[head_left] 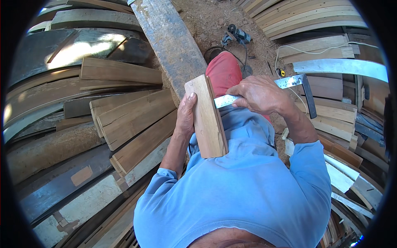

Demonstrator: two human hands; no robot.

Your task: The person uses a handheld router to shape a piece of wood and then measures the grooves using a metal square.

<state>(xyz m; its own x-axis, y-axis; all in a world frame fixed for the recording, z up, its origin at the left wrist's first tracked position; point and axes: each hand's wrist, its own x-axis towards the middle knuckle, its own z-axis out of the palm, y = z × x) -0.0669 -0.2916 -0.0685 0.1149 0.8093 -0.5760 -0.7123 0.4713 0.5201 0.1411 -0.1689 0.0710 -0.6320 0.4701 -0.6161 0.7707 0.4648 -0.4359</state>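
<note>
My left hand (187,109) is closed around the left edge of a short wooden board (205,124), thumb on its upper face. The board is held tilted over my lap, and a second layer of wood shows along its right side. My right hand (261,94) grips the metal blade of a try square (289,82). The blade's left end meets the board's right edge, while its dark stock (308,97) points out to the right of my hand. Part of the blade is hidden under my fingers.
A long worn plank (167,41) runs away ahead of me. On the dirt floor lie a blue power tool (236,35) with a cord and a yellow tape measure (281,72). Stacked boards (134,113) stand at the left, and more timber (331,109) lies at the right.
</note>
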